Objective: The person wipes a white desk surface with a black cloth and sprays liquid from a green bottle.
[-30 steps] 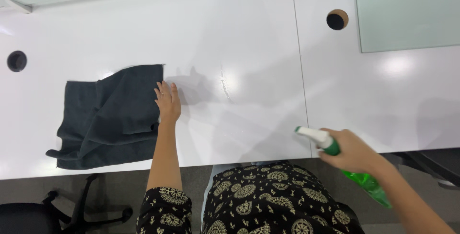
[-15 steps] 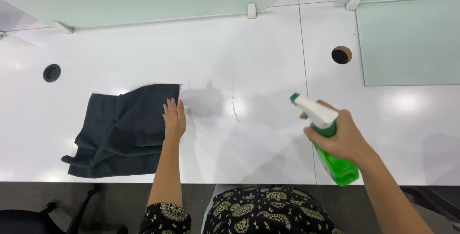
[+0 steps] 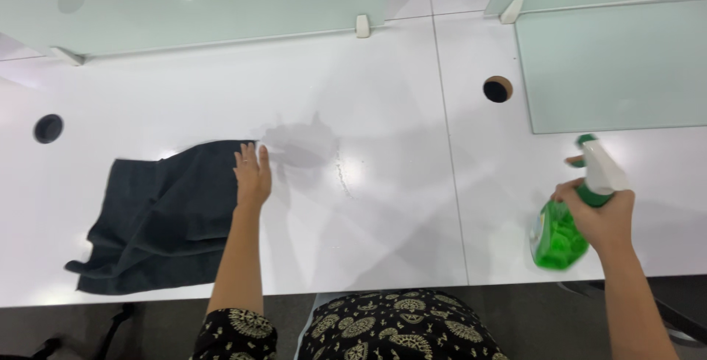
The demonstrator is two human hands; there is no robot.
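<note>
Across the white surface point(image 3: 383, 212) a faint wet patch point(image 3: 302, 142) sits just beyond your left hand point(image 3: 252, 177), so aim there. Keep the dark grey cloth point(image 3: 158, 212) flat under that hand; its fingers point(image 3: 247, 157) lie spread and open on the cloth's right edge, gripping nothing. Your right hand point(image 3: 600, 216) is closed round the green spray bottle point(image 3: 563, 231), which hangs over the near right edge, nozzle point(image 3: 600, 165) pointing up and left. Level the nozzle toward the patch before squeezing, and keep it clear of the glass dividers point(image 3: 611, 65).
</note>
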